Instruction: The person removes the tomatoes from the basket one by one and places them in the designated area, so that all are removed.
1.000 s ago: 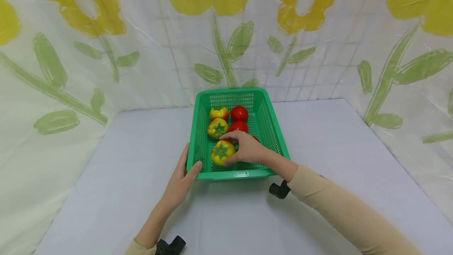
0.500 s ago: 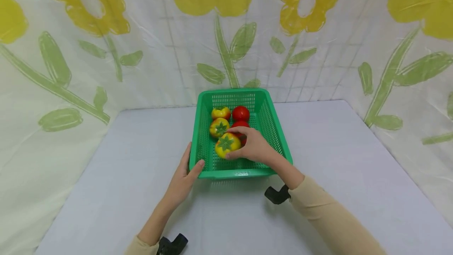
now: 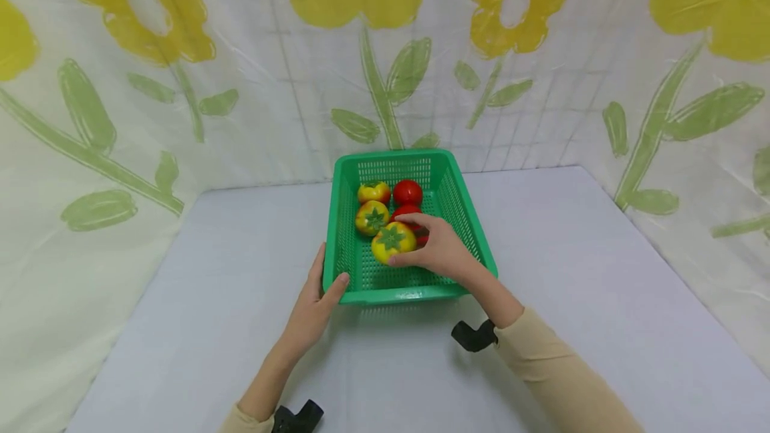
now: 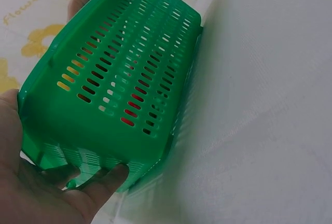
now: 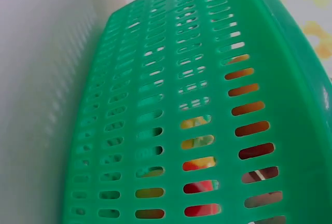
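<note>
In the head view a green slotted basket (image 3: pixel 397 296) holds yellow-and-red fruits and red ones. My right hand (image 3: pixel 442 249) pinches a yellow fruit (image 3: pixel 394 243) with a green star-shaped top between thumb and fingers, inside the basket near its middle. Behind it lie another yellow fruit (image 3: pixel 372 218), one more at the back left, and a red fruit (image 3: pixel 408 192); other red ones are partly hidden by the right hand. My left hand (image 3: pixel 313 309) grips the basket's front left corner, thumb on the rim. The left wrist view shows the left hand (image 4: pixel 57 193) around the basket's end (image 4: pixel 98 136).
The basket stands on a white-covered table (image 3: pixel 240 272), close to a hanging cloth (image 3: pixel 271 119) with painted yellow flowers. Black wrist-worn devices (image 3: pixel 475 336) show by both sleeves. The right wrist view is mostly filled by the basket's slotted wall (image 5: pixel 171 79).
My right hand has moved the pinched yellow fruit to the right and slightly back within the basket. The left hand keeps its grip on the corner.
</note>
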`<state>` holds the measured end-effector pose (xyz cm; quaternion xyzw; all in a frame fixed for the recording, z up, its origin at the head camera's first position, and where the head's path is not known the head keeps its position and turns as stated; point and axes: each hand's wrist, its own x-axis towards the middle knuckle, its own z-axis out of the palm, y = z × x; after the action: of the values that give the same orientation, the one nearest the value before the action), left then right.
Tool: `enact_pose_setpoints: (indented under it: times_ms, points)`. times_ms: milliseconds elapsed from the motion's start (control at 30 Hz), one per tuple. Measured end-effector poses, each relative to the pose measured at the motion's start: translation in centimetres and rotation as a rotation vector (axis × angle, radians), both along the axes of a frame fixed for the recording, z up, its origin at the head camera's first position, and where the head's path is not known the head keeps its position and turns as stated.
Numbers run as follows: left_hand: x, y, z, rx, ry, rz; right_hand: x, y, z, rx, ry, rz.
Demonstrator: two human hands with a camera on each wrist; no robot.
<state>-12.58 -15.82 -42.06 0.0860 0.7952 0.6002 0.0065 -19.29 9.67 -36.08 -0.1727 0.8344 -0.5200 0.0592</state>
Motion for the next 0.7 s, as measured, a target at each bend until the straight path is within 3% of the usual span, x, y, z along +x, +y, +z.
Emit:
enact_pose_setpoints:
  times_ms: [367, 700]
  points:
    - [0.0, -0.2, 0.2, -0.008, 0.018, 0.002, 0.5, 1.7, 0.4, -0.095, -0.037, -0.078]
    - [-0.1, -0.2, 0.0, -0.002, 0.018, -0.015, 0.7, 3.3, 0.3, -0.146, -0.054, -0.098]
